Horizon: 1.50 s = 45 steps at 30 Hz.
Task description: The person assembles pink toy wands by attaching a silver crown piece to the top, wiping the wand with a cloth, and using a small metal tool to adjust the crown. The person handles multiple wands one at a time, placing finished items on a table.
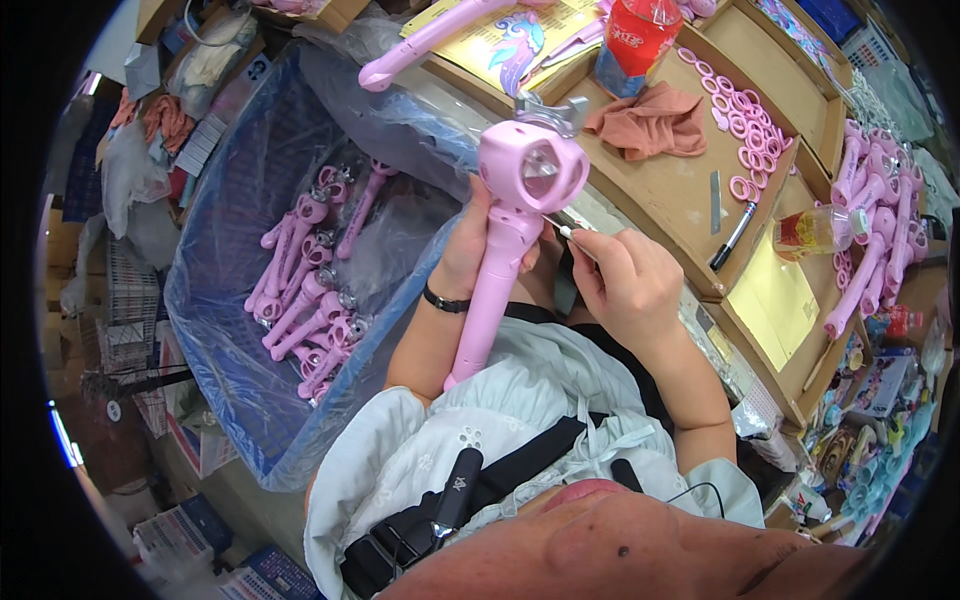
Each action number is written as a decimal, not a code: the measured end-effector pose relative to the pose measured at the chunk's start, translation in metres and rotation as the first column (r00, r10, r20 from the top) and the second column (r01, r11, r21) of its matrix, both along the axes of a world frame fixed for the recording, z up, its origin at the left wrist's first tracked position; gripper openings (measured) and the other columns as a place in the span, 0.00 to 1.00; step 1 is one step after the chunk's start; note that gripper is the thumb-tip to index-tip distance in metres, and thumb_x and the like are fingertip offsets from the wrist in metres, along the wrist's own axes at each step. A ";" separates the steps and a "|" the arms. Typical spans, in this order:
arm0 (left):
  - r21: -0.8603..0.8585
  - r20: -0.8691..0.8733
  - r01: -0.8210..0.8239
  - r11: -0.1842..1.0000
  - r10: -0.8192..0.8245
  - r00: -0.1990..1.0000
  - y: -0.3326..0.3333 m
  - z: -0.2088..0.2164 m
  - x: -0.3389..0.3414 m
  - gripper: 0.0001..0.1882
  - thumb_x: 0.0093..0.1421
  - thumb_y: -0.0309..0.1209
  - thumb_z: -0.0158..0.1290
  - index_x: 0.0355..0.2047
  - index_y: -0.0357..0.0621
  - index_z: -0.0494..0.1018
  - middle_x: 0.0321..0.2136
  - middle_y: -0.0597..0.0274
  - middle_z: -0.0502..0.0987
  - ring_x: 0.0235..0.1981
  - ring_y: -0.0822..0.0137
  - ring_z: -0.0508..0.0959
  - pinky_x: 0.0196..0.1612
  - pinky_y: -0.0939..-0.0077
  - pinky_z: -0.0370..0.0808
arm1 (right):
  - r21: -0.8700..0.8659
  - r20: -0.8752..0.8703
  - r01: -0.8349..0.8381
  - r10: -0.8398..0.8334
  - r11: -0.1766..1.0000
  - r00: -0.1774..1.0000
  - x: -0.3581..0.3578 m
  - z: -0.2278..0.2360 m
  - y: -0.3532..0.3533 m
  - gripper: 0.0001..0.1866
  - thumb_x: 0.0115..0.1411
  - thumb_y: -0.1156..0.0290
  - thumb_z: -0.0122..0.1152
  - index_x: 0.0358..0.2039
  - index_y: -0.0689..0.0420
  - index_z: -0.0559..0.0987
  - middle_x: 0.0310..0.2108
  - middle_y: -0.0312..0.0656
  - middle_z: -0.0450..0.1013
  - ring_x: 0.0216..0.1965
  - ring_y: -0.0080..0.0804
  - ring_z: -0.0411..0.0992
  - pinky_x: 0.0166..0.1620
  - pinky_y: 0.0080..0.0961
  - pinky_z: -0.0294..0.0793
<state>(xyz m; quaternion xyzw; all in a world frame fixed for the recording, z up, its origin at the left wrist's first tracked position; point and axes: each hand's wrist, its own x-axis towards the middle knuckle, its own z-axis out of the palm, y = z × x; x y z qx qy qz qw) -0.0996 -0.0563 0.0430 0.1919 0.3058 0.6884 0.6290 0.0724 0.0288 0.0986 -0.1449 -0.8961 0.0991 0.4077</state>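
A pink toy wand (488,295) stands almost upright in front of my chest, its lower end by my shirt. Its round, open-sided head (507,170) has a clear part inside and a silver crown-like piece (552,115) on top. My left hand (463,248) is wrapped round the handle just below the head. On the other side, my right hand (635,285) pinches a thin stick with a white end (567,231), close to the wand's neck. The inner fingers of that hand are partly hidden, and I cannot tell exactly what the stick is.
Left of me, a blue crate lined with clear plastic (225,400) holds several pink wands (300,290). Cardboard trays (640,185) at the right carry a brownish-pink cloth (655,122), pink rings (745,115), a marker pen (735,236) and bottles (635,45). More wands (880,215) lie beyond.
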 end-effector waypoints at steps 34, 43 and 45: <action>-0.048 -0.513 -0.189 0.981 0.138 0.847 -0.013 0.021 0.016 0.40 0.57 0.65 0.37 0.41 0.35 0.69 0.28 0.57 0.75 0.22 0.72 0.75 0.24 0.80 0.73 | -0.473 -0.086 0.023 -0.072 0.881 0.994 0.013 -0.040 -0.004 0.08 0.49 0.76 0.65 0.32 0.58 0.78 0.21 0.41 0.71 0.20 0.33 0.69 0.22 0.23 0.66; -0.043 -0.513 -0.154 0.987 0.111 0.851 -0.012 0.022 0.016 0.38 0.57 0.64 0.37 0.42 0.35 0.68 0.28 0.58 0.75 0.22 0.73 0.75 0.25 0.81 0.73 | -0.422 0.022 0.067 -0.064 0.904 0.998 0.015 -0.040 -0.003 0.06 0.58 0.70 0.59 0.33 0.58 0.78 0.23 0.42 0.72 0.22 0.31 0.70 0.26 0.23 0.68; -0.052 -0.514 -0.168 0.984 0.118 0.849 -0.013 0.021 0.017 0.38 0.58 0.63 0.38 0.44 0.36 0.65 0.28 0.58 0.74 0.23 0.73 0.75 0.25 0.81 0.74 | -0.472 0.027 0.042 -0.033 0.881 0.999 0.016 -0.042 -0.001 0.08 0.59 0.68 0.57 0.33 0.59 0.78 0.22 0.42 0.72 0.21 0.30 0.70 0.26 0.24 0.67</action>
